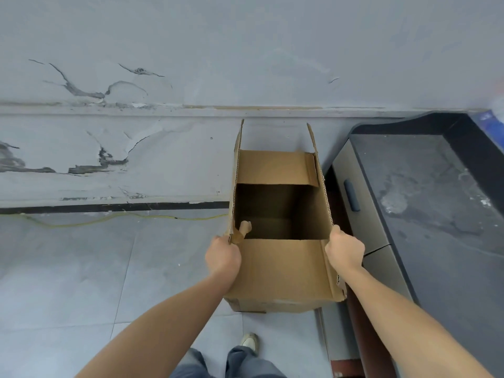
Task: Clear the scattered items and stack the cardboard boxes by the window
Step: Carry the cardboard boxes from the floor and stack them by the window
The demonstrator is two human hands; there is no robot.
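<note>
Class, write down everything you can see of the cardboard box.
The cardboard box is brown corrugated board, open on top, seemingly empty. Side flaps stand up; the near flap folds towards the person. The left hand grips its left flap, the right hand its right flap. A grey cabinet stands beside it.

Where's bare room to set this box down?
Open tile floor left of the cardboard box, bordered by the yellow cable along the wall. The dusty top of the cabinet on the right also looks bare. Crowded: the narrow gap between box and cabinet.
</note>
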